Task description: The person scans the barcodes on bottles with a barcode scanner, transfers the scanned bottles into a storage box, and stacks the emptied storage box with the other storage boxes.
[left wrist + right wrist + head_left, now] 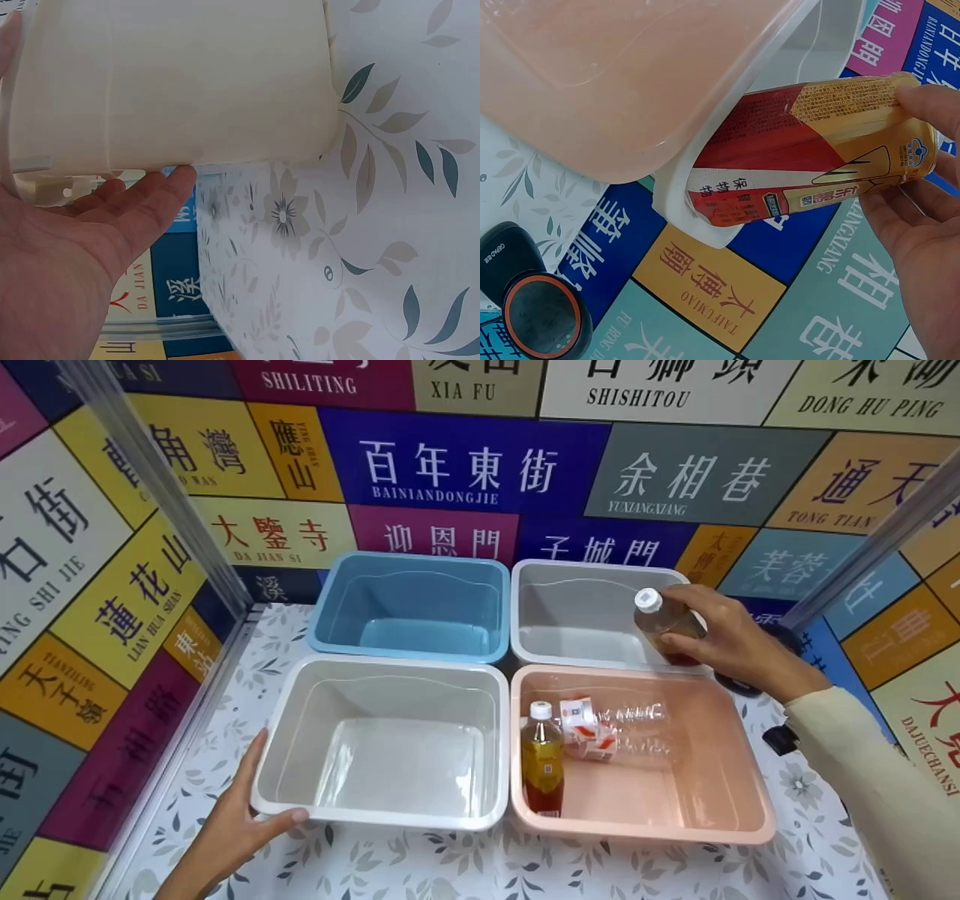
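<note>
My right hand (739, 641) grips a bottle (667, 622) with a white cap, tilted over the right side of the back-right grey bin (592, 566). In the right wrist view, the fingers and thumb of this hand (926, 232) pinch one end of the bottle (802, 150), whose label is red and gold. My left hand (229, 829) touches the front-left whitish bin (382, 814), its thumb at the front rim and its fingers along the left side. The left wrist view has the hand (67, 262) with extended fingers against the outer wall of the bin (187, 82).
A peach bin (645, 829) at front right holds an upright amber bottle (544, 769) and clear plastic bottles (600, 727) lying down. Behind on the left stands a blue bin (420, 641). Dark objects (544, 311) lie right of the bins; sign-covered walls stand around.
</note>
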### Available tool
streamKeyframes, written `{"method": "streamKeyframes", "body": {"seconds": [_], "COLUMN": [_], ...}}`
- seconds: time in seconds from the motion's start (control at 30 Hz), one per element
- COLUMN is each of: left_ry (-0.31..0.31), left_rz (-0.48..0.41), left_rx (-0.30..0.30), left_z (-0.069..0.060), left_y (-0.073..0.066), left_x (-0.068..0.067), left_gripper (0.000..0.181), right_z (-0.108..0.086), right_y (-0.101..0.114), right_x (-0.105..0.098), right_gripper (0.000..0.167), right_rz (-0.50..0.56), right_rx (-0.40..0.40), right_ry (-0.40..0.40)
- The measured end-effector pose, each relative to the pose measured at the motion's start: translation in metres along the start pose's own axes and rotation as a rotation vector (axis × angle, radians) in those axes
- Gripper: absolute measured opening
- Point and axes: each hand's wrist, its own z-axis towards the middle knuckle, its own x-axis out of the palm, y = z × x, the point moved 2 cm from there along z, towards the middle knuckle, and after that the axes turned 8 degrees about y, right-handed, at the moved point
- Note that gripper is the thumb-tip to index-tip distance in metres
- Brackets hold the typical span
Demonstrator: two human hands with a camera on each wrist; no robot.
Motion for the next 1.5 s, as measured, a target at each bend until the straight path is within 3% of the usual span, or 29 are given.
{"method": "streamKeyframes", "body": {"seconds": [0.4, 0.7, 0.97, 1.13, 1.5], "left_ry": [-0.005, 0.0, -0.012, -0.001, 0.003], "left_rz": [0.001, -0.019, 0.016, 0.012, 0.019], "left_rx": [0.018, -0.014, 0.027, 0.011, -0.023], "left_z": [0.0, -0.002, -0.002, -0.001, 0.0], "left_y": [-0.002, 0.001, -0.002, -0.001, -0.002], "left_x": [0.0, -0.001, 0.001, 0.001, 0.0], "left_gripper": [0.128, 0.128, 0.128, 0.127, 0.129], "right_z": [0.004, 0.011, 0.014, 0.014, 0.016], "right_y": [-0.01, -0.014, -0.018, -0.021, -0.025], "right_x": [0.005, 0.015, 0.023, 0.03, 0.039], "right_gripper": [0.068, 0.065, 0.059, 0.061, 0.062], "right_rz": [0.03, 0.091, 0.069, 0.094, 0.057], "right_rx": [0.026, 0.067, 0.027, 0.065, 0.046], "right_ry": [0.057, 0.125, 0.155, 0.199, 0.227]}}
